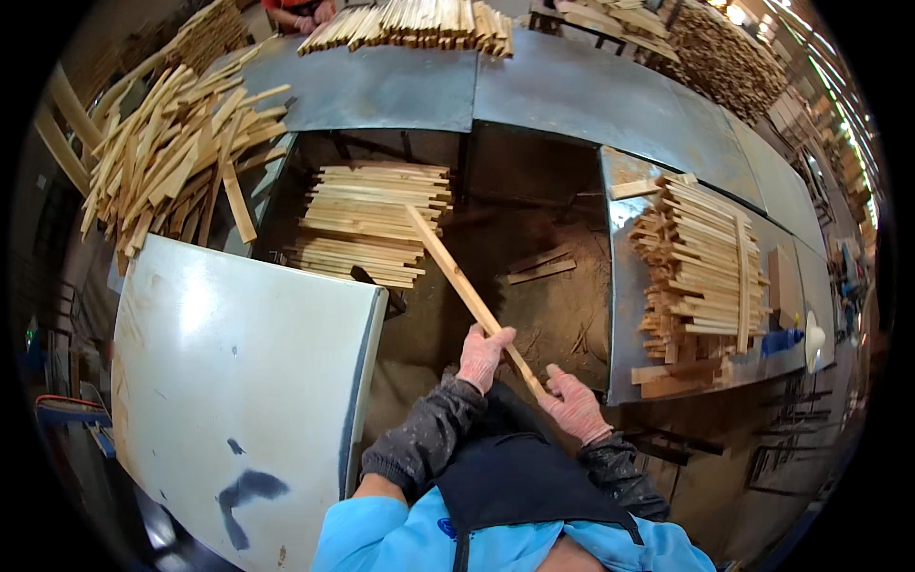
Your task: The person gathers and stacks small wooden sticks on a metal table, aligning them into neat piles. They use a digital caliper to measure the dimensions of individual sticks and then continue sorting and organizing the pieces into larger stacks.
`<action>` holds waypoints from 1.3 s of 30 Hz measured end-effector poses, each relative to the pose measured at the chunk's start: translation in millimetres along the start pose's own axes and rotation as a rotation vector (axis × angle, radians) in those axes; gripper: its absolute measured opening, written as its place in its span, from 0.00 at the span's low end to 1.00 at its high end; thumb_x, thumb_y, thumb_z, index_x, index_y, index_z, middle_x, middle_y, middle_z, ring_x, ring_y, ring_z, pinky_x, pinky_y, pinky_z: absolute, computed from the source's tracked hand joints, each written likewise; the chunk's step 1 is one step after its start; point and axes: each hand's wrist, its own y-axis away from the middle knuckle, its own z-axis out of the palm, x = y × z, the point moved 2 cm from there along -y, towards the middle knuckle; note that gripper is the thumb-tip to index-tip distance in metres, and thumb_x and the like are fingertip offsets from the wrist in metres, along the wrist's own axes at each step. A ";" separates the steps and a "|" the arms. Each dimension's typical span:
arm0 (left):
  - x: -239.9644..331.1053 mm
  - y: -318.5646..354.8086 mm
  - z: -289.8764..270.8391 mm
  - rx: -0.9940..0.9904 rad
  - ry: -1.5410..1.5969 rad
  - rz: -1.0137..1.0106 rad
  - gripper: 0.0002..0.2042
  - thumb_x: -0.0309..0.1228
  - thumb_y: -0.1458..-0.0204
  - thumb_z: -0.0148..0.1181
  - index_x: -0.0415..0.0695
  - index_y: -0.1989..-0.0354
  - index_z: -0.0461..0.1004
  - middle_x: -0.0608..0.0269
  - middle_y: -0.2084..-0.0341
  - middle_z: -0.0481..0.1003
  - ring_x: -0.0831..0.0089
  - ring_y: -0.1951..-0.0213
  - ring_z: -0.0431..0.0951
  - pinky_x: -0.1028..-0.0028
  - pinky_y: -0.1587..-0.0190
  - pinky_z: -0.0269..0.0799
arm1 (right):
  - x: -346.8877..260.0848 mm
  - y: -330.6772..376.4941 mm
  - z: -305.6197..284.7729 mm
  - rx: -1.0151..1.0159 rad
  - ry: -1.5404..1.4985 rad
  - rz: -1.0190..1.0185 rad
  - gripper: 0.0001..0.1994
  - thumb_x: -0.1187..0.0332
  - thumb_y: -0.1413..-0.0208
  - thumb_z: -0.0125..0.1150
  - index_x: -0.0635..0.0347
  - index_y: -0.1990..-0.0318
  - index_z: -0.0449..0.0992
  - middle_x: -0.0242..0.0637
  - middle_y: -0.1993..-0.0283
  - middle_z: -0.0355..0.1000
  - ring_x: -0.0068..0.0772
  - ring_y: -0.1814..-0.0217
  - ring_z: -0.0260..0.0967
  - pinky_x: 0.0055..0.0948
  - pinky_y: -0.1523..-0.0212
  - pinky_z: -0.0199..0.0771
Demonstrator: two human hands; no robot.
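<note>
A long, narrow wooden strip [456, 276] slants in front of my body, its far end up and to the left. My left hand [481, 358], in a pale pinkish work glove, is closed around the strip below its middle. At the strip's near end my right hand [574, 405], gloved the same way, grips it with the fingers bent around the wood. Past the strip's far end lies a low stack of similar strips [372, 214], set below the level of the tabletops.
A white-topped table [238, 353] stands at my left, a heap of loose strips [181, 153] behind it. On the right metal table [624, 286] rests a stack of strips [701, 267]. Offcuts [541, 271] lie on the floor. Across the far table [381, 86], another person's hands [315, 17] are near more strips [419, 24].
</note>
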 end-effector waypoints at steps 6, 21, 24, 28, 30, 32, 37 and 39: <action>43.1 -120.8 -11.5 0.263 0.094 0.192 0.18 0.28 0.40 0.71 0.40 0.44 0.72 0.61 0.64 0.79 0.69 0.65 0.81 0.67 0.61 0.80 | 37.2 -102.8 -21.6 -0.050 -0.188 0.199 0.32 0.65 0.37 0.70 0.69 0.28 0.71 0.40 0.53 0.82 0.35 0.51 0.79 0.33 0.43 0.78; 70.4 -364.6 -227.5 0.648 -1.377 -0.172 0.06 0.30 0.44 0.67 0.42 0.63 0.85 0.52 0.67 0.85 0.52 0.59 0.86 0.58 0.54 0.81 | 88.7 -385.7 -112.0 -0.308 -0.045 0.306 0.32 0.65 0.36 0.69 0.65 0.26 0.70 0.40 0.53 0.83 0.36 0.50 0.80 0.32 0.43 0.78; 67.3 -380.2 -256.1 0.908 -0.474 -0.315 0.09 0.32 0.42 0.66 0.42 0.59 0.84 0.51 0.63 0.84 0.53 0.56 0.85 0.57 0.52 0.80 | 79.1 -434.4 -131.1 -0.420 0.053 0.297 0.33 0.65 0.35 0.69 0.66 0.25 0.69 0.40 0.52 0.83 0.36 0.49 0.80 0.32 0.43 0.78; 61.5 -406.4 -283.2 0.970 -0.251 -0.348 0.12 0.34 0.40 0.64 0.41 0.53 0.82 0.50 0.59 0.83 0.54 0.53 0.83 0.56 0.49 0.79 | 58.9 -487.4 -146.3 -0.566 0.163 0.323 0.33 0.65 0.34 0.70 0.67 0.25 0.68 0.44 0.48 0.83 0.36 0.47 0.79 0.32 0.42 0.78; 51.6 -426.9 -296.1 0.955 -0.155 -0.342 0.14 0.35 0.38 0.63 0.41 0.50 0.80 0.50 0.57 0.82 0.55 0.52 0.82 0.55 0.47 0.79 | 59.4 -513.2 -156.1 -0.585 0.259 0.271 0.33 0.64 0.34 0.70 0.68 0.24 0.68 0.45 0.48 0.83 0.36 0.47 0.80 0.33 0.42 0.79; 38.0 -442.2 -305.8 0.937 -0.038 -0.321 0.15 0.36 0.37 0.62 0.40 0.47 0.79 0.50 0.54 0.82 0.55 0.50 0.82 0.55 0.46 0.78 | 42.5 -546.0 -158.5 -0.602 0.260 0.321 0.31 0.64 0.35 0.69 0.68 0.27 0.70 0.47 0.49 0.84 0.40 0.48 0.82 0.36 0.45 0.80; 37.8 -462.4 -321.0 0.801 0.119 -0.359 0.20 0.39 0.34 0.60 0.40 0.40 0.77 0.49 0.49 0.80 0.57 0.46 0.80 0.53 0.43 0.77 | 24.5 -609.7 -146.8 -0.649 0.223 0.411 0.31 0.56 0.36 0.69 0.62 0.29 0.73 0.53 0.44 0.83 0.50 0.40 0.81 0.39 0.37 0.78; 59.9 -462.1 -314.6 0.765 0.256 -0.430 0.24 0.43 0.34 0.60 0.44 0.34 0.73 0.53 0.50 0.78 0.61 0.48 0.77 0.56 0.44 0.77 | 0.9 -641.9 -135.2 -0.652 0.255 0.348 0.32 0.57 0.36 0.68 0.61 0.28 0.72 0.52 0.44 0.83 0.52 0.41 0.81 0.40 0.38 0.78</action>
